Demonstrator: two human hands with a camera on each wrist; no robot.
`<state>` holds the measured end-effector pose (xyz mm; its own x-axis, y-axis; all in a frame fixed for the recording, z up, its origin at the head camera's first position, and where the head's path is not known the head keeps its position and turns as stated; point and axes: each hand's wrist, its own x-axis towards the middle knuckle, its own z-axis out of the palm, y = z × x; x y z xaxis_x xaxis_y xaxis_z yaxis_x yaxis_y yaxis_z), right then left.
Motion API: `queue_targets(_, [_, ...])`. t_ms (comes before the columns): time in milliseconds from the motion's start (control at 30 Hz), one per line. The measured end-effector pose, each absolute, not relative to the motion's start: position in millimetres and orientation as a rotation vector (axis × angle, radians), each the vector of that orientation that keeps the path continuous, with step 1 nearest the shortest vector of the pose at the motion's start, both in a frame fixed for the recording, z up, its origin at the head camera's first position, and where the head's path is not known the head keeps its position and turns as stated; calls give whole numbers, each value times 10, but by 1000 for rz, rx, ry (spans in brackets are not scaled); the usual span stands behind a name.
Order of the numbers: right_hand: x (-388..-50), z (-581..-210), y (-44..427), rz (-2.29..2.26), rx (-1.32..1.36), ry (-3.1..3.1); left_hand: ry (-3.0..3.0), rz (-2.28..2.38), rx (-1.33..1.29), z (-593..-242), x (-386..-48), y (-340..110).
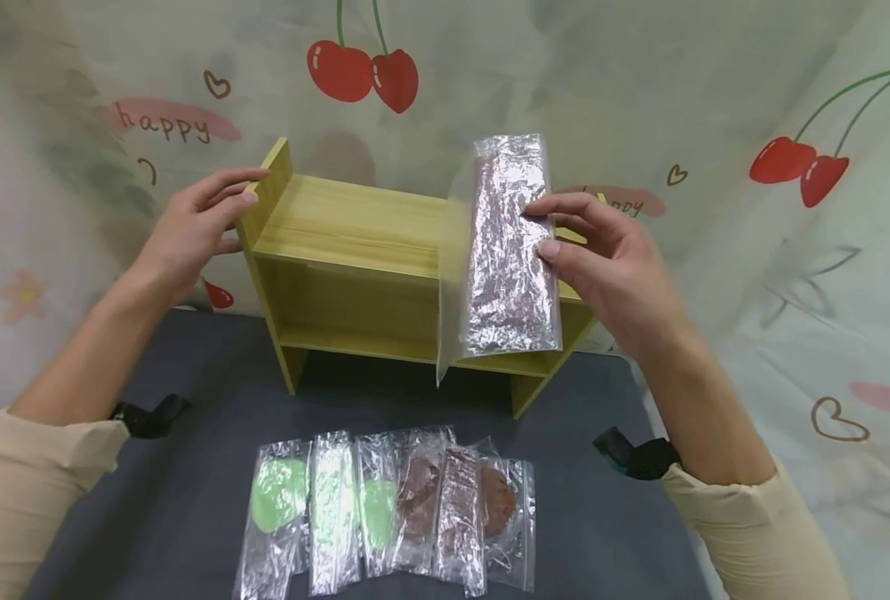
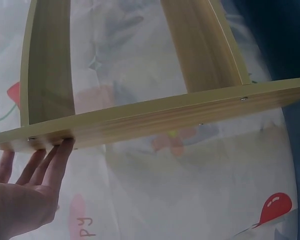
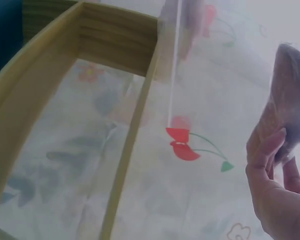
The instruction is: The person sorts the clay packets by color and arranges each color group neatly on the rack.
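A small two-tier wooden shelf (image 1: 355, 218) stands on the dark table. My left hand (image 1: 193, 223) is at its left side panel; in the left wrist view the hand (image 2: 32, 192) touches the panel's outer face (image 2: 135, 131) with fairly straight fingertips. My right hand (image 1: 613, 262) pinches the right edge of a clear plastic bag (image 1: 508, 250) with a brownish, flat content. The bag hangs upright in front of the shelf's right half and hides part of it. In the right wrist view, thumb and fingers grip the dark content through the plastic (image 3: 290, 95).
Several clear bags lie in a row on the table before the shelf, including green pieces (image 1: 278, 496) at left and brown pieces (image 1: 497, 500) at right. A pale cloth (image 1: 610, 75) printed with cherries hangs behind the shelf. The dark tabletop (image 1: 190, 358) extends around it.
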<state>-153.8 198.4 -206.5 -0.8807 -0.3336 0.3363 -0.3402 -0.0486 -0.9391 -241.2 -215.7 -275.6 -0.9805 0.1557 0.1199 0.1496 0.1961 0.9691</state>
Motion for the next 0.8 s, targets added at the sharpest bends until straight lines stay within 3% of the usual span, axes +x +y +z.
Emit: queue_targets(800, [-2141,-2126,1400,2045,717,-2378,2427,1976,336,-2791,-2395,-2153])
